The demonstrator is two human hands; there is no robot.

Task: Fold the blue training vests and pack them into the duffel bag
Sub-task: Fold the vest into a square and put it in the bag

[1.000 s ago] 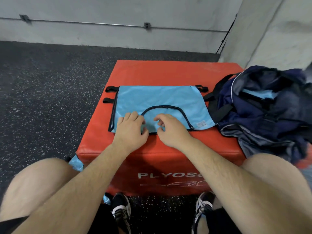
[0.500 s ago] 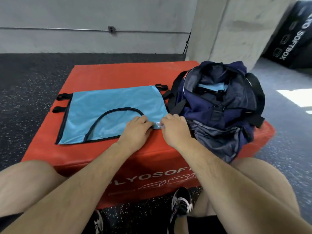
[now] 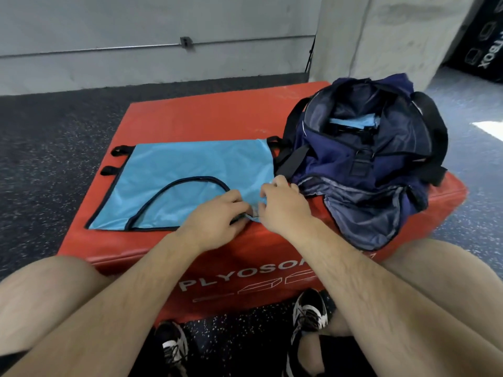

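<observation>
A light blue training vest [image 3: 190, 170] with black trim lies flat on the red plyo box [image 3: 212, 115]. At the vest's near right corner my left hand [image 3: 217, 219] and my right hand [image 3: 283, 202] both pinch the fabric edge, fingers curled. Just right of the vest sits the open navy duffel bag [image 3: 362, 164], its mouth facing up. Inside it shows a folded piece of blue vest [image 3: 353, 123].
The red box stands on dark speckled gym floor [image 3: 40, 148], with a grey wall behind and a concrete pillar [image 3: 381, 31] at the back right. A black soft box [image 3: 484, 42] stands far right. My knees and shoes are below the box's front edge.
Both hands moved from the vest's neckline at the middle to its near right corner and took hold of it. My view swung right, bringing the bag fully into sight.
</observation>
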